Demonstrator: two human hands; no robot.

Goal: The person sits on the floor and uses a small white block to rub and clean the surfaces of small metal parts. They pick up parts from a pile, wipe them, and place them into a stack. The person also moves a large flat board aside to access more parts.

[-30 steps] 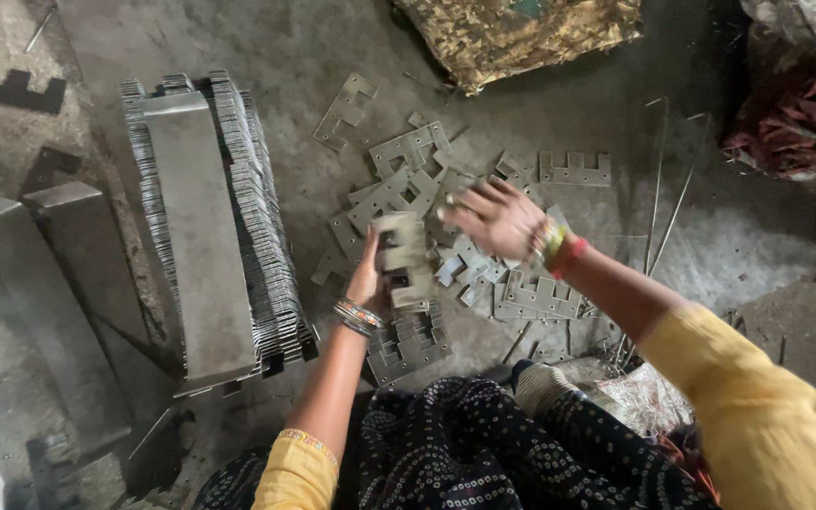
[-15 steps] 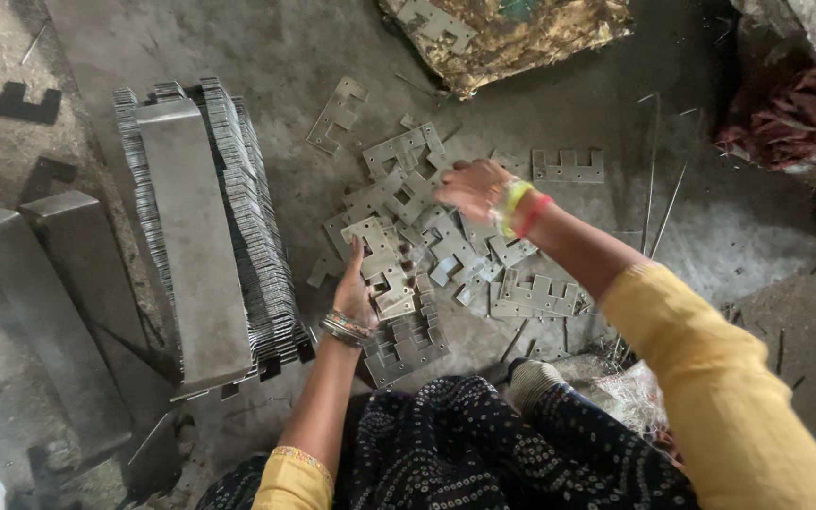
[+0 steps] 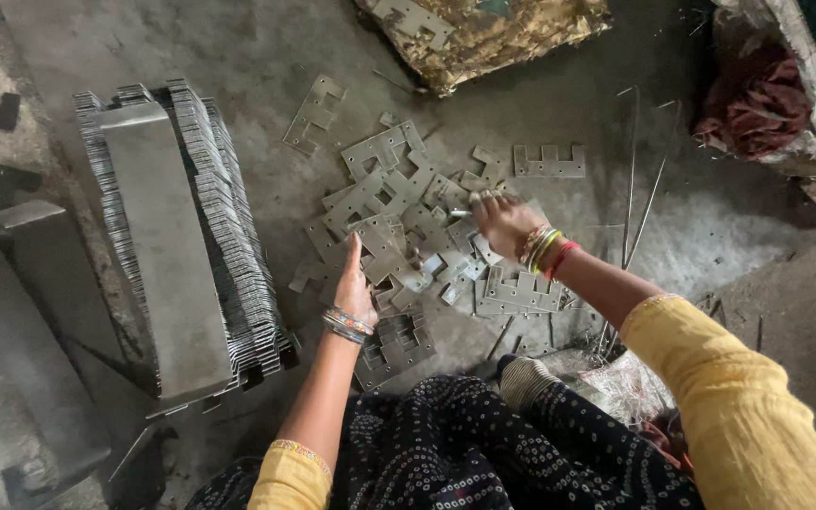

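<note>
Fingers of the right hand (image 3: 501,219) curl onto one thin plate in the scattered metal stampings (image 3: 399,212) on the floor; left hand (image 3: 355,288) lies flat, fingers straight, pressing the pile beside the stacked bundle (image 3: 177,236).

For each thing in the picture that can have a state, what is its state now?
Left hand: open, fingers pointing up, resting on the loose plates.
Right hand: curled around a small plate.
Loose metal plates: scattered flat on the floor.
Plate stack: packed on edge beside a metal block.
Thin rods: lying on the floor.
</note>
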